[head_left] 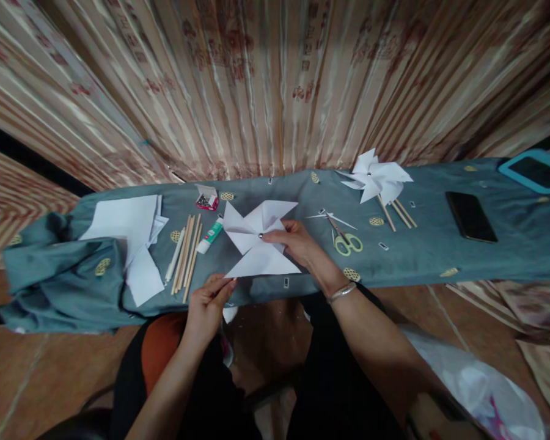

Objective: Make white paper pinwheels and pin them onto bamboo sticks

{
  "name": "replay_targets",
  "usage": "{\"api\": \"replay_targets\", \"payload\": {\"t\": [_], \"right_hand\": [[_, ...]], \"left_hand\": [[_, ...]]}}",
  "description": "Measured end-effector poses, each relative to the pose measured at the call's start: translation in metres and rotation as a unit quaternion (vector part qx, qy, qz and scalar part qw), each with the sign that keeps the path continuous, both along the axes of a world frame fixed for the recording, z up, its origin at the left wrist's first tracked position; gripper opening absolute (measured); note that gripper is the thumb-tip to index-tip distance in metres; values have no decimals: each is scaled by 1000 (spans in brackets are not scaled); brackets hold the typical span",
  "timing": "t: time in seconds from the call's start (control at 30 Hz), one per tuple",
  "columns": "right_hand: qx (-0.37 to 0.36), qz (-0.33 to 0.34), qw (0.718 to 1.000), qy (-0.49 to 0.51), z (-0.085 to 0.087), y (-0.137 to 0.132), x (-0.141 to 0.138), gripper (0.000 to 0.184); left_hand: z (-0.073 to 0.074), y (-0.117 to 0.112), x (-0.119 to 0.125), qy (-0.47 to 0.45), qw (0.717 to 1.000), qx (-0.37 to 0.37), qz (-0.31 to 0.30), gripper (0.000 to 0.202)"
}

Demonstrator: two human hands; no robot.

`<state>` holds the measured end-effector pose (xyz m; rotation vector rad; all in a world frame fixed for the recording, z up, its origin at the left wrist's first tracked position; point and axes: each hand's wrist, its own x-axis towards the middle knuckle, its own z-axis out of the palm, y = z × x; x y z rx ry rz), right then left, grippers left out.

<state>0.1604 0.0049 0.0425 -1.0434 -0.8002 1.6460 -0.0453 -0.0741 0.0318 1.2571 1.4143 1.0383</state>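
Note:
A white paper pinwheel with a silver pin at its centre is held over the front of the cloth-covered table. My left hand pinches the tip of its lower left blade. From the right, my right hand grips it by the middle, fingers beside the pin; some of those fingers are hidden by the paper. Left of the pinwheel lie a green and white glue tube, several wooden sticks and a small red box of pins. Scissors with light green handles rest near my right hand.
Finished-looking white pinwheels on sticks lie at the back right. Beyond them are a black phone and a blue-framed device. White paper sheets sit at the left. A curtain hangs behind the blue-grey tablecloth.

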Motion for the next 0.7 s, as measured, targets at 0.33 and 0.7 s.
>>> {"api": "replay_targets", "payload": {"t": [0.33,0.7], "right_hand": [[14,-26,1000,-5,-5,-3,-4,21],[-1,-63,998,14,-1,-10,-14,16]], "left_hand": [[-14,2,6,-69,996,-41,25,28],[-18,-6,22,-125,988,-65,65,29]]}}
